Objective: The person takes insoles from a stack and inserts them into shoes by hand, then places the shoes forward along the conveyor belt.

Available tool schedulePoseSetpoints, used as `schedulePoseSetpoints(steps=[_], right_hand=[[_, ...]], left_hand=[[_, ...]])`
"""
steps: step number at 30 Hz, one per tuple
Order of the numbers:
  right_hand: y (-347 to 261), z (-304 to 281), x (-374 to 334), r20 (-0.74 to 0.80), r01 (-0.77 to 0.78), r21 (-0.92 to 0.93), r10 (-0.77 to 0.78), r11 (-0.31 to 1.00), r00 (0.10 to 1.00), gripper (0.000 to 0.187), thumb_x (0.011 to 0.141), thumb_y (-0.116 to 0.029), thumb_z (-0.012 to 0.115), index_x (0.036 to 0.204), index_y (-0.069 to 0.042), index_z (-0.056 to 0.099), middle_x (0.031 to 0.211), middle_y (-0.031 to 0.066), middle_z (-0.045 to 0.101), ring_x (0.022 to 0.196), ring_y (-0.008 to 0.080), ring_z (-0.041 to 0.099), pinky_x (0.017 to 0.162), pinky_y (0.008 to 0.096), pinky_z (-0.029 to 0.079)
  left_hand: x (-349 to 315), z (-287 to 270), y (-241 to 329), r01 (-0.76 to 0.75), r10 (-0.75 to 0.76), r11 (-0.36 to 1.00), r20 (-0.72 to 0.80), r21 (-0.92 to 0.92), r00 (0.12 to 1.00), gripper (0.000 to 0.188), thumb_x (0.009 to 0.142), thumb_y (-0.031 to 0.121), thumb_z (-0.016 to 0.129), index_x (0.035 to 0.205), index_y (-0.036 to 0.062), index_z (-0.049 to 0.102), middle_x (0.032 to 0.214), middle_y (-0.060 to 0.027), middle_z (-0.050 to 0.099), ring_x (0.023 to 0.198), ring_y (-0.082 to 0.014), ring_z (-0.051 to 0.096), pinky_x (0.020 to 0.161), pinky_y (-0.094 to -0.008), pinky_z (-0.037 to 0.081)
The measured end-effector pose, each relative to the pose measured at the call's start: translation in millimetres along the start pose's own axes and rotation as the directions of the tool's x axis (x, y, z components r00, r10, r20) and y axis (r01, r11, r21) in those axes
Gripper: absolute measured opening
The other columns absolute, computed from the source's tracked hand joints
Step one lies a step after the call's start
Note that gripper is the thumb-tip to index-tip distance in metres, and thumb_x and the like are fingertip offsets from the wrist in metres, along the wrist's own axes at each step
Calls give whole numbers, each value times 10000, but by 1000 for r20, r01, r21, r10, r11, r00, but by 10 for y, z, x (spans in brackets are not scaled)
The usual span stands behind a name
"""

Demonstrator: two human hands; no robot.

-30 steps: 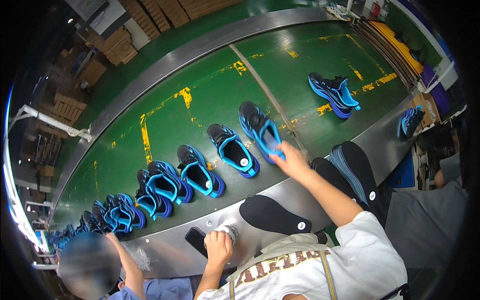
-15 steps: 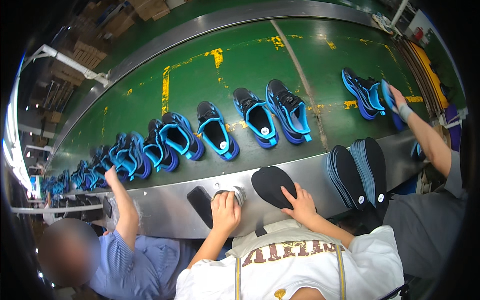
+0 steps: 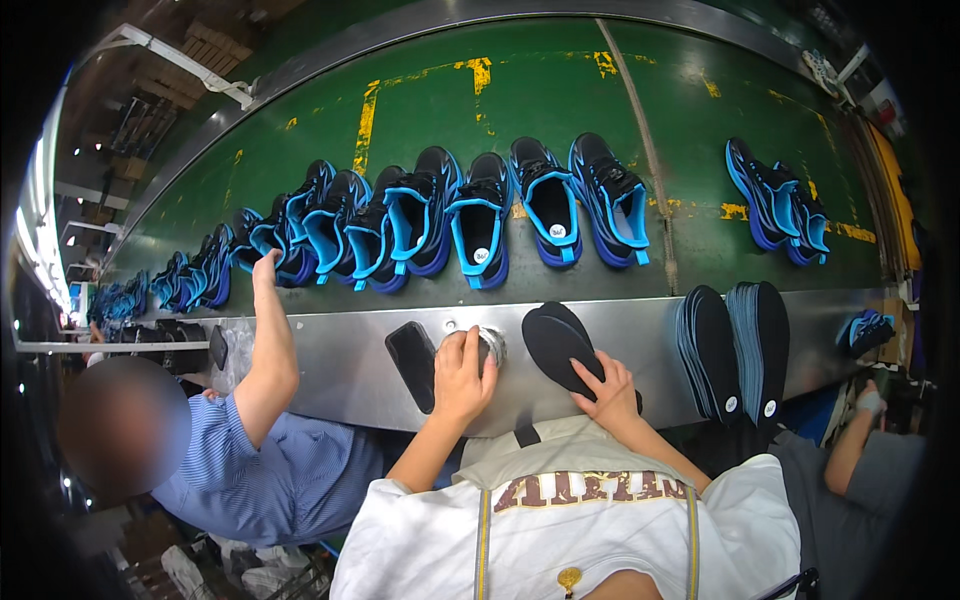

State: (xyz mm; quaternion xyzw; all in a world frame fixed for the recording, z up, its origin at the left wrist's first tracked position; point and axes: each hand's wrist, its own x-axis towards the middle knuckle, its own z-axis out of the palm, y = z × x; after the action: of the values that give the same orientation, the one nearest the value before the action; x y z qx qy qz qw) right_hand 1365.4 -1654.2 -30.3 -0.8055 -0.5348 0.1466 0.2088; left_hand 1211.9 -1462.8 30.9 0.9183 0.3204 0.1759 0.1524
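My left hand point(image 3: 464, 380) bends its fingers over a round, whitish-silver roll point(image 3: 492, 344) lying on the metal ledge; its fingertips hide part of it. Just left of that hand lies a black phone point(image 3: 411, 366). My right hand point(image 3: 609, 391) grips a few black insoles point(image 3: 556, 341) near their heel end, thumb on top. These insoles are slightly fanned, resting on the ledge. Farther right stand two overlapping stacks of insoles, a left stack point(image 3: 711, 350) and a right stack point(image 3: 763, 345), black on top with blue edges and white round stickers at the heels.
Black-and-blue sneakers point(image 3: 480, 215) line the green conveyor belt point(image 3: 420, 110) beyond the metal ledge point(image 3: 340, 365). A pair of sneakers point(image 3: 775, 205) stands farther right. At left, a co-worker's arm point(image 3: 268, 330) reaches to the shoes; another co-worker's hand point(image 3: 870, 398) is at far right.
The right co-worker's hand has drawn back from the belt, where a second shoe now stands beside the first. The insoles under my right hand have spread apart slightly. My left hand stays at the roll.
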Motion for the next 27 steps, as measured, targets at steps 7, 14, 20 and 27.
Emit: schedulePoseSetpoints(steps=[7,14,20,27], right_hand=[[63,-56,-34,-41,-28,7,28,1000,999,557,647,-309,635,1173,-280,455,1147,124,410,975,292,414,803,394,356],[184,-6,-61,-59,11,19,-10,1000,998,534,639,-319,641,1145,-248,488,1127,110,412,990,295,402,809,401,342],[210,-52,-95,-74,18,19,-17,1000,997,550,643,-336,635,1163,-269,467,1123,114,414,985,295,403,803,400,342],[244,-83,-108,-68,31,49,-28,998,997,540,651,-342,630,1160,-252,473,1122,117,415,990,294,398,802,392,340]], left_hand=[[104,-7,154,-26,7,947,61,320,998,561,696,364,574,1116,19,437,1112,-185,400,1104,-329,337,851,-515,266],[571,-564,227,75,-93,981,96,178,991,503,697,325,537,1104,47,432,1068,-182,425,1017,-331,374,802,-480,300],[636,-926,540,-45,-46,958,307,282,951,497,646,274,570,1071,44,451,1067,-160,422,1002,-318,390,794,-430,329],[505,-707,650,-115,48,951,228,288,973,465,625,231,597,1040,58,477,1020,-143,446,960,-316,399,755,-429,315]])
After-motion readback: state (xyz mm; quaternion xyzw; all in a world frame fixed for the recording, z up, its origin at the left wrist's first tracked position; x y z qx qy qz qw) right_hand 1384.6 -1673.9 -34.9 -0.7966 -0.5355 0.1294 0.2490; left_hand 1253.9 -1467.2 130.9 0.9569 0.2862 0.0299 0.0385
